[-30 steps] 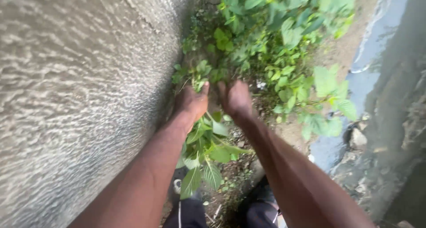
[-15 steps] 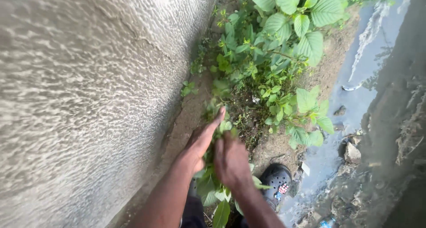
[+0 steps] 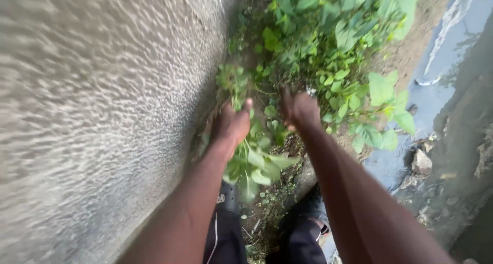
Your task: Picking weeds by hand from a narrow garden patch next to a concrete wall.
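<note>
scene: narrow strip of soil (image 3: pixel 287 151) between a rough grey wall (image 3: pixel 102 115) and a drain (image 3: pixel 441 63) with water, seen from above
left hand (image 3: pixel 231 124): closed round a bunch of pulled weeds (image 3: pixel 254 164) – leaves hang below the fist, beside the wall
right hand (image 3: pixel 299 109): down among the rooted plants (image 3: pixel 328 43), fingers curled toward the stems; blurred, so whether it has a stem pinched i cannot tell
weeds, where: the pulled bunch sits in the left fist just above the knees; the rest stand in the soil ahead, thick toward the top of the view
step in hand: by the look of it, gathering – one hand stores, the other reaches for the next stem
next move calls for: a low grip near the root and a straight pull, or the stem may snap; the left fist looks full, so a fresh stem wants tucking in firmly
feet: dark shoes (image 3: pixel 308 207) at the lower edge, close to the drain's rim
</note>
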